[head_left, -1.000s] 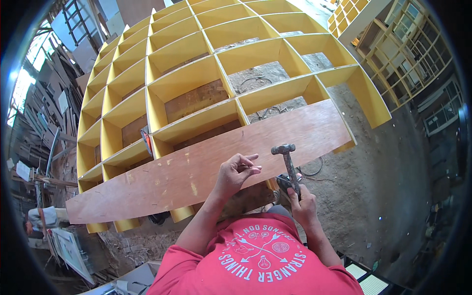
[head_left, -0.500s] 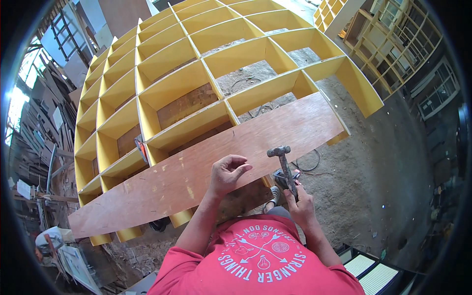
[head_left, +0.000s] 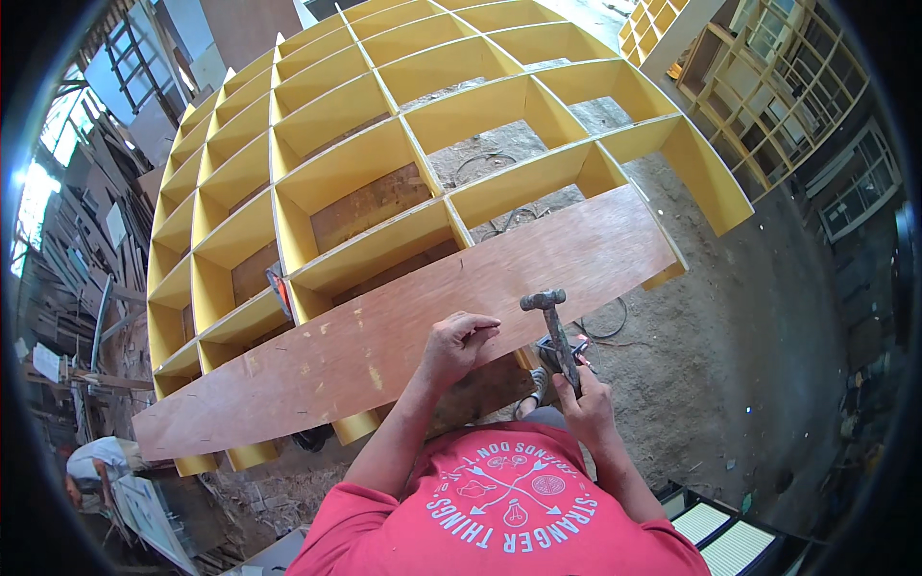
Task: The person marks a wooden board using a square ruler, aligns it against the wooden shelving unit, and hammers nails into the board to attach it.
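Observation:
A long plywood strip, reddish and tapered at the left end, lies along the near edge of a large yellow gridded wooden frame. Over the strip's near edge hovers my left hand, thumb and fingertips pinched together. Whatever sits between them, if anything, is too small to make out. My right hand grips a ball-peen hammer by its handle, head up, close to the strip's near edge. Small dark nails or pins stick out of the strip near its left end and far edge.
A red-and-grey tool leans in the frame. A black cable lies on the dirt floor, and a dark tool is beside my foot. Another person bends at the lower left. Timber stacks line the left side.
My left hand has moved slightly right and its fingers have drawn closer together. The hammer has stayed nearly in place. The person at lower left has shifted a little.

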The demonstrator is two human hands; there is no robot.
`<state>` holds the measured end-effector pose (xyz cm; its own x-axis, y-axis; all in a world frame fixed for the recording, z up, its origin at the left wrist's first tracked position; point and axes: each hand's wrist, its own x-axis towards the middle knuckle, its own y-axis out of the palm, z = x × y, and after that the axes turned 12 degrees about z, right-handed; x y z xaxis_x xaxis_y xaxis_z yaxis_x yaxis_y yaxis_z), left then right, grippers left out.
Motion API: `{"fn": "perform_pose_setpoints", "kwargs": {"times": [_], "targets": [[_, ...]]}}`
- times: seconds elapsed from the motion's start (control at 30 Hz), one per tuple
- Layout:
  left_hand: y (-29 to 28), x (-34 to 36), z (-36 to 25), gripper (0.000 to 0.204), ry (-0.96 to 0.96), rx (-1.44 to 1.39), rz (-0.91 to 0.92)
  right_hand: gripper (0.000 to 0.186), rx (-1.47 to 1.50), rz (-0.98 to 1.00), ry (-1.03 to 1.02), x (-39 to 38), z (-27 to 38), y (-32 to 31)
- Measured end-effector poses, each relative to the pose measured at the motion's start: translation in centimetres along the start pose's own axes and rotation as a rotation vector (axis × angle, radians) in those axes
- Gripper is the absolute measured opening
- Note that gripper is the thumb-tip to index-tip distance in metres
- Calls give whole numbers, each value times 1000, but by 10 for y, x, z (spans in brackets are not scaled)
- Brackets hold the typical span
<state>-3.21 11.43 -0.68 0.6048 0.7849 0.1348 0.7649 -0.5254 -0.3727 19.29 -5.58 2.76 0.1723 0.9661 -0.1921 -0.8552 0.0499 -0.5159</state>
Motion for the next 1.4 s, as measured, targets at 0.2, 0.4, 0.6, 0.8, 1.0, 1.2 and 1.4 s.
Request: {"fn": "perform_pose_setpoints", "kwargs": {"times": [0.2,0.4,0.6,0.8,1.0,1.2,1.4], "targets": [[-1,0,3,13,7,25,-1,30,-2,23,23,3,2,-2],[-7,0,4,15,15,90,76,26,-67,-21,-116,3,3,-6],[-6,0,-9,37,-48,-47,73,25,-257,12,-327,-8,23,-23],[-5,0,1,41,-49,71,73,25,-485,124,-320,-2,23,-28],[-4,0,3,43,0,41,59,25,-380,51,-434,-10,29,-25],[-4,1,7,45,0,29,83,22,-408,85,-366,-11,37,-27],[-6,3,10,48,32,47,104,23,-579,121,-235,-11,13,-14]]}}
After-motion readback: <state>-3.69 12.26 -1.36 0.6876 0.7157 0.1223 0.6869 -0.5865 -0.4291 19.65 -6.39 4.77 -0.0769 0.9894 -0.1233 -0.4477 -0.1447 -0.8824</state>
